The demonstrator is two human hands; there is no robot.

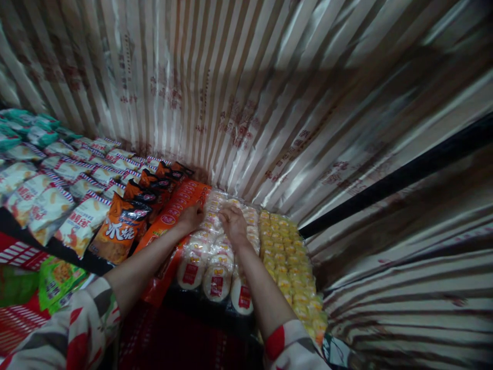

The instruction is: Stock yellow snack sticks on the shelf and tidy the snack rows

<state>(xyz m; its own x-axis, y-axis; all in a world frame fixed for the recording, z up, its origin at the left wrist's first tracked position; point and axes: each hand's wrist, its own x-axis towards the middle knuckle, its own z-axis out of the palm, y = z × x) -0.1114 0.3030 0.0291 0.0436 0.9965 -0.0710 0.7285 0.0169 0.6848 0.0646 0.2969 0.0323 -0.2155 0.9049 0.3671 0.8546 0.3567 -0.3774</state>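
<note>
My left hand (190, 216) rests with curled fingers at the seam between the long orange packets (175, 210) and the rows of round white cake packs (215, 257). My right hand (233, 224) lies palm down on the round cake packs, fingers pressed onto their wrappers. Both hands sit near the far end of these rows, close to each other. I cannot tell whether either hand actually grips a pack. Both forearms are bare, with patterned sleeves at the bottom.
Yellow wrapped snacks (288, 262) fill the row to the right. Dark orange bags (121, 228) and white snack bags (82, 221) lie to the left, with green packets (57, 280) nearer me. A striped curtain (246, 92) hangs behind the display.
</note>
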